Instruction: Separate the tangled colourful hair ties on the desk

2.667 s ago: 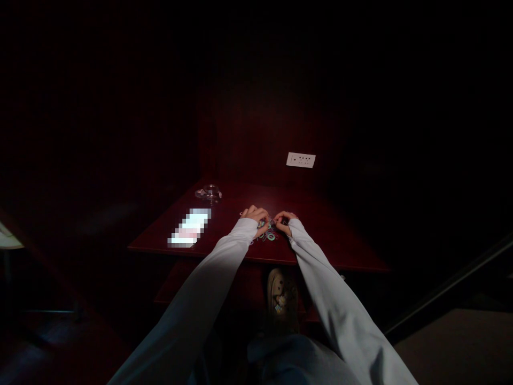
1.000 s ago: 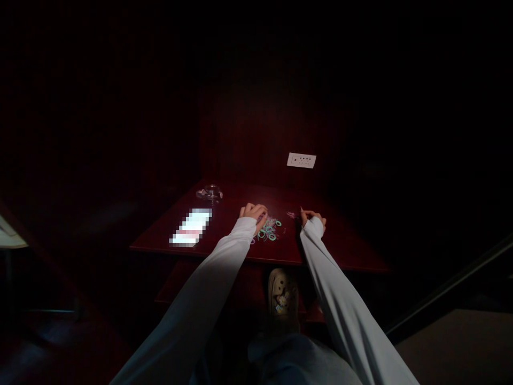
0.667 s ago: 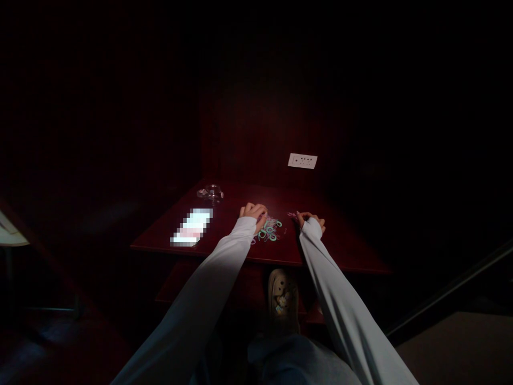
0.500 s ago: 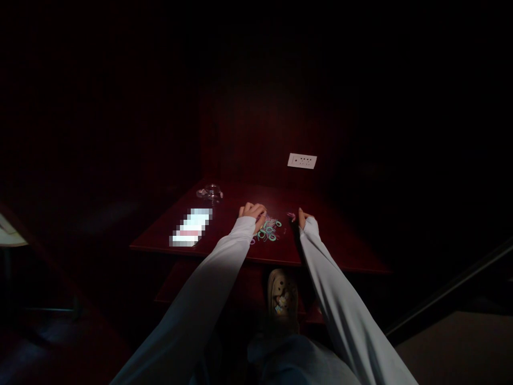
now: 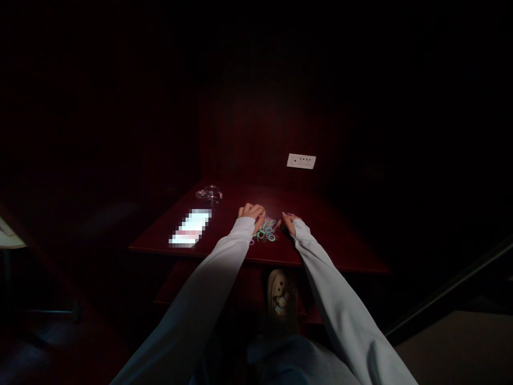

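Note:
Several small coloured rings, green, pink and purple, lie in a pile on the dark red table. My left hand rests over the left side of the pile with its fingers bent; what is under the fingertips is hidden. Just right of the pile is my right hand, its thumb and forefinger close to the rings' edge. Whether it pinches a ring is too small and dark to tell.
A lit, blurred-out flat screen lies on the table's left side. Behind it stands a clear container. A white socket plate is on the back wall. Below the table's front edge shows a shoe.
My right hand has moved left, up to the pile. The pinkish piece that lay beside it on the table no longer shows there. My left hand has barely moved.

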Action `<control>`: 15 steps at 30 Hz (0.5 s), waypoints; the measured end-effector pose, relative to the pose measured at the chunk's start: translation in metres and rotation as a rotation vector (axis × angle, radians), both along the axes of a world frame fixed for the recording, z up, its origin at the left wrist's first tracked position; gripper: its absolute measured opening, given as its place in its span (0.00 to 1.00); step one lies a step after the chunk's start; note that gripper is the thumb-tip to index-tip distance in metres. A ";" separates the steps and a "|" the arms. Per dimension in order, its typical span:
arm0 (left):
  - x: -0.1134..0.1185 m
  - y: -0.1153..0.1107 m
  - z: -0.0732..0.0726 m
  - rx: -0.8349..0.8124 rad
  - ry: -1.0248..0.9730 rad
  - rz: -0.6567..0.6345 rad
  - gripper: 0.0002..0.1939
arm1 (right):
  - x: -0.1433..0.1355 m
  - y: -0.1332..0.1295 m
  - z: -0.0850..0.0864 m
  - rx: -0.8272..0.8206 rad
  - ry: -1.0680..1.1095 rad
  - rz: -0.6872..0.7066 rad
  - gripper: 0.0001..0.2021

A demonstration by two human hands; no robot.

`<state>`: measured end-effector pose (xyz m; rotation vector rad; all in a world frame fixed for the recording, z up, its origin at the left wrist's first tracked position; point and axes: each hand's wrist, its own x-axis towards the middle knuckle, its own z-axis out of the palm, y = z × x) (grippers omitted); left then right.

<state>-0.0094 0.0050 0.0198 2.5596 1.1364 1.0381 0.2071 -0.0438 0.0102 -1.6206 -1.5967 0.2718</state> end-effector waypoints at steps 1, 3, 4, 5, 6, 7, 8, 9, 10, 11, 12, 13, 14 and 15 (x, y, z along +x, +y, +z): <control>-0.001 -0.001 0.000 0.001 -0.003 -0.002 0.14 | 0.000 0.001 0.002 0.004 0.019 -0.008 0.36; -0.002 -0.003 0.001 0.010 -0.014 -0.007 0.14 | 0.001 0.002 0.004 0.022 0.040 -0.028 0.37; -0.002 -0.003 0.001 0.015 -0.021 -0.011 0.15 | 0.001 0.003 0.005 0.025 0.040 -0.039 0.37; -0.002 -0.003 0.001 0.019 -0.026 -0.015 0.15 | 0.001 0.003 0.005 0.020 0.033 -0.050 0.37; -0.002 -0.003 0.001 0.019 -0.027 -0.016 0.15 | 0.002 0.004 0.005 0.009 0.021 -0.058 0.37; -0.002 -0.003 0.001 0.014 -0.026 -0.014 0.15 | 0.001 0.004 0.005 -0.001 0.006 -0.059 0.36; -0.002 -0.002 0.000 0.008 -0.024 -0.011 0.15 | 0.001 0.004 0.004 -0.008 -0.010 -0.054 0.35; -0.001 -0.001 0.000 0.003 -0.020 -0.008 0.15 | 0.001 0.003 0.003 -0.007 -0.025 -0.042 0.34; -0.001 0.000 -0.001 -0.001 -0.018 -0.006 0.14 | 0.000 0.003 0.002 0.000 -0.039 -0.025 0.32; 0.000 0.001 -0.001 -0.003 -0.018 -0.004 0.14 | 0.000 0.002 0.002 0.014 -0.050 -0.009 0.31; 0.000 0.003 -0.002 -0.003 -0.021 -0.005 0.14 | -0.001 0.002 0.002 0.028 -0.057 0.006 0.31; 0.000 0.003 -0.002 -0.002 -0.025 -0.004 0.15 | -0.001 0.001 0.002 0.038 -0.063 0.015 0.31; -0.001 0.004 -0.002 -0.005 -0.030 -0.001 0.15 | 0.000 0.001 0.002 0.045 -0.067 0.021 0.32; -0.001 0.004 -0.003 -0.009 -0.035 0.006 0.15 | 0.000 0.001 0.003 0.047 -0.070 0.027 0.34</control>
